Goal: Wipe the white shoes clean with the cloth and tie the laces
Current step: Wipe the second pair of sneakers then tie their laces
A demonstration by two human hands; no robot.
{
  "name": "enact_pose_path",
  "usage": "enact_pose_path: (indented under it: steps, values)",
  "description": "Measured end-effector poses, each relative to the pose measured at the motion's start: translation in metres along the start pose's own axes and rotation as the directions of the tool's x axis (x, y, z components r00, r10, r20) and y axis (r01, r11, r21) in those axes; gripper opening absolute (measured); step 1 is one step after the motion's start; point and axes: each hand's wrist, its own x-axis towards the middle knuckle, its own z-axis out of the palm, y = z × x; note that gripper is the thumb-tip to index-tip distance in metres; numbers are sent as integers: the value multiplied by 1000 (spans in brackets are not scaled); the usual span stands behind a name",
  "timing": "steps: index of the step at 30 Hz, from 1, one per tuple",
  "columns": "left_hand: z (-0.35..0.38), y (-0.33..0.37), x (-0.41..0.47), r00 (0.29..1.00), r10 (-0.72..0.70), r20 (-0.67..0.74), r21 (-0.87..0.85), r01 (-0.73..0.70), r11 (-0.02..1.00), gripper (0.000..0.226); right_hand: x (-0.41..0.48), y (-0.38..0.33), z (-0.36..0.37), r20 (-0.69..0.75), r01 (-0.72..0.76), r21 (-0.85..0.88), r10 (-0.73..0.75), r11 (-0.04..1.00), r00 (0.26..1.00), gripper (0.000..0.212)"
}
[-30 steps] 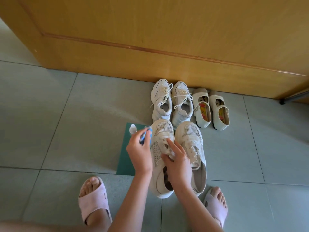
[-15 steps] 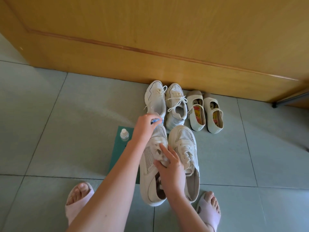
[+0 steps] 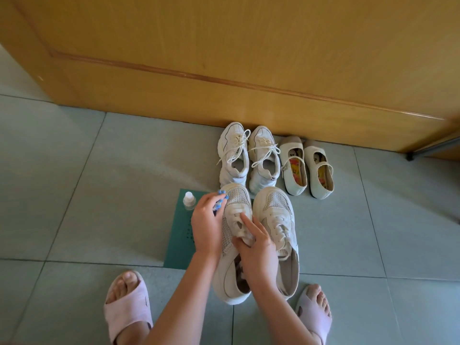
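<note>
Two white mesh sneakers stand side by side on the floor in front of me, the left one point(image 3: 237, 200) and the right one point(image 3: 277, 210). My left hand point(image 3: 206, 225) grips a small blue cloth point(image 3: 46, 195) against the outer side of the left sneaker, near its toe. My right hand point(image 3: 258, 247) presses down on that sneaker's laces and tongue, index finger stretched forward, thumb hooked at the opening. The cloth is mostly hidden by my fingers.
A small clear bottle point(image 3: 189, 200) stands on a green mat point(image 3: 179, 235) left of the sneakers. Behind them, against a wooden door point(image 3: 249, 58), sit a second white laced pair point(image 3: 247, 158) and cream strap shoes point(image 3: 307, 168). My feet wear pink slippers point(image 3: 127, 310).
My left hand with the cloth has pulled back from the toe tip to the sneaker's left side. The right hand stays pressed on the laces.
</note>
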Motion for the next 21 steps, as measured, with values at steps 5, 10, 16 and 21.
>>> enact_pose_path:
  steps: [5,10,16,21]
  values:
    - [-11,-5,-17,999,-41,2,-22,41,999,16,0,2,0,1,1,12,-1,1000,1000,52]
    - [-15,-5,-32,994,-114,-5,-51,113,992,19,1,6,4,-10,21,-10,-21,1000,1000,54]
    - [-20,-4,-58,985,-173,-28,-81,170,982,18,3,8,3,-10,51,12,-51,999,999,52]
    - [-24,-6,-76,972,-236,-26,-89,232,969,17,3,8,2,-2,53,-8,-53,999,999,51]
